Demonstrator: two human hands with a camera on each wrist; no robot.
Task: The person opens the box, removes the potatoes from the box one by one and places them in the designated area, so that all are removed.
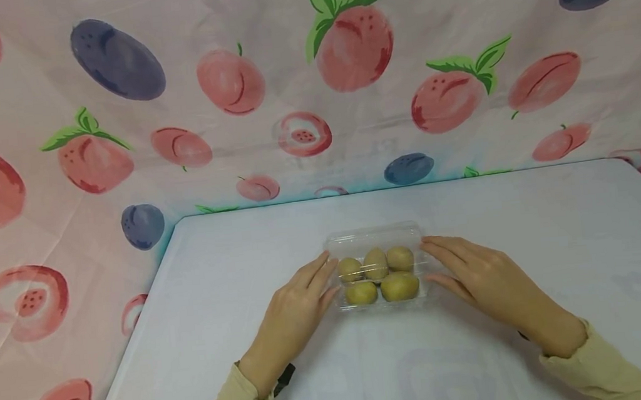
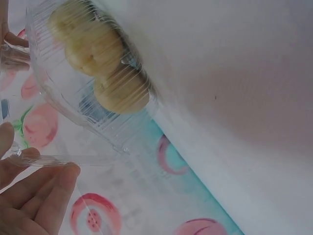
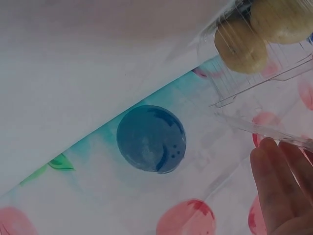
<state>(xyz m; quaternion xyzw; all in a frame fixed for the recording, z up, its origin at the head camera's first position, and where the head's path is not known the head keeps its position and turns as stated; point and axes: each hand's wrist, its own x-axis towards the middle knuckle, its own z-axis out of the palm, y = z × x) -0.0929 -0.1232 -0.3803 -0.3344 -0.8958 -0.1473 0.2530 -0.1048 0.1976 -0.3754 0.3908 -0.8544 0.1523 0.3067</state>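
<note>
A clear plastic box (image 1: 380,306) stands on the white table, holding several small, yellow-brown, potato-like rounded pieces (image 1: 399,286). Its clear lid (image 2: 93,160) stands at an angle to the base, partly raised. At the box's left side, my left hand (image 1: 295,309) pinches the lid's edge between thumb and fingertips (image 2: 71,169). On the opposite side my right hand (image 1: 487,281) holds the lid's right edge, its fingertips (image 3: 268,144) against the plastic. The right thumb is out of sight in the right wrist view.
The white table (image 1: 234,251) has a straight back edge against a hanging pink cloth (image 1: 261,16) printed with peaches and plums. The cloth also runs along the left side. Dark wrist straps (image 1: 285,378) show under the sleeves.
</note>
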